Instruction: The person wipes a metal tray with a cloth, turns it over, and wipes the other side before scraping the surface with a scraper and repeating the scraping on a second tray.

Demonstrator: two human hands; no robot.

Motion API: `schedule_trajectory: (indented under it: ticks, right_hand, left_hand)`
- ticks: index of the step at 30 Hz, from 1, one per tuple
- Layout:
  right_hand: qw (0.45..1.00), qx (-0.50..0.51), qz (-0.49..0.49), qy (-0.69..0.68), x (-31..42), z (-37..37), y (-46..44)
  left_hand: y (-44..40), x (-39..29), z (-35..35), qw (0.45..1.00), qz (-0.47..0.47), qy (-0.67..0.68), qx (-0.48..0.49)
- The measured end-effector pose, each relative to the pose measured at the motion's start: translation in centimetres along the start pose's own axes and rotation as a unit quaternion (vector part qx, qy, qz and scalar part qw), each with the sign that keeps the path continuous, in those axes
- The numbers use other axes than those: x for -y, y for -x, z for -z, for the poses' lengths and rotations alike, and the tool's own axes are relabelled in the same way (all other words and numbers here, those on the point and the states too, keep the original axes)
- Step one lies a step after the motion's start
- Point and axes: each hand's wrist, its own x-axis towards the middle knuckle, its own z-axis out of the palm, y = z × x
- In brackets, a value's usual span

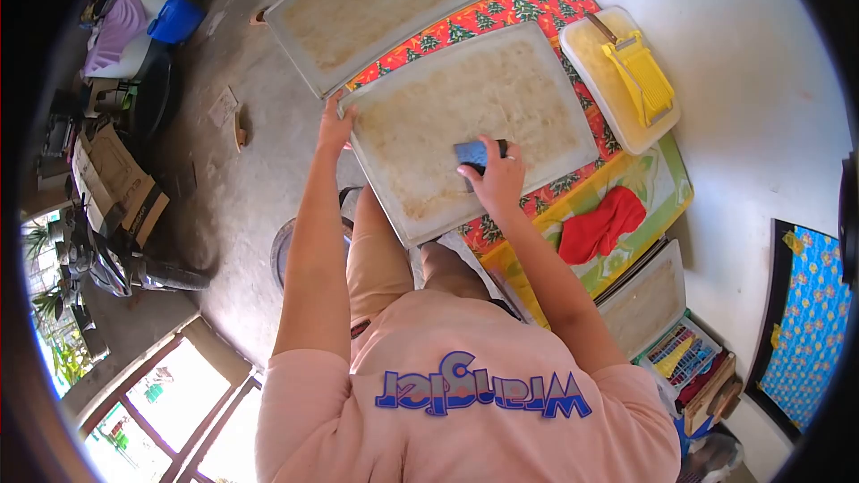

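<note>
The board (420,116) lies on the worktop (526,7), jutting past its near edge. The left hand (336,125) has its grip closed over the board's far left corner; the right hand (503,175) grips a blue pad (469,153) against the board. A red cloth (604,225) lies towards the worktop's right end.

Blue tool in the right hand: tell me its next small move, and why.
Probably a short stroke of the blue tool across the tray: the right hand holds it over the brown-mottled surface, while the left hand grips the tray's edge, which should help steady it.
</note>
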Motion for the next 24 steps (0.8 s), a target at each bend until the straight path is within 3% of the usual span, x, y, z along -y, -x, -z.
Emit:
schedule_trajectory:
  ticks: [1,6,9,17,20,24]
  right_hand:
    - [1.000,0.002,0.027,-0.001,0.3,-0.3,0.2]
    - [0.998,0.012,-0.019,-0.059,-0.5,-1.2,0.2]
    - [0.998,-0.007,0.000,-0.056,-0.6,-0.9,0.2]
    - [0.995,0.073,-0.052,-0.035,0.7,-0.5,0.8]
    - [0.999,0.003,0.042,-0.020,2.2,-1.3,2.2]
    - [0.999,0.025,-0.025,-0.007,0.2,-0.1,0.7]
  left_hand:
    - [0.1,0.1,-0.1,1.000,0.005,-0.009,-0.008]
    - [-2.1,3.2,-0.7,0.997,-0.017,-0.057,-0.042]
    - [0.0,-0.4,-0.3,0.998,0.065,-0.016,-0.007]
    - [-0.8,-1.6,-1.3,0.997,0.070,-0.037,-0.001]
    - [-1.3,-1.0,-1.5,0.998,0.047,-0.042,-0.009]
    - [-0.5,-2.0,-1.2,0.998,0.054,-0.034,0.001]
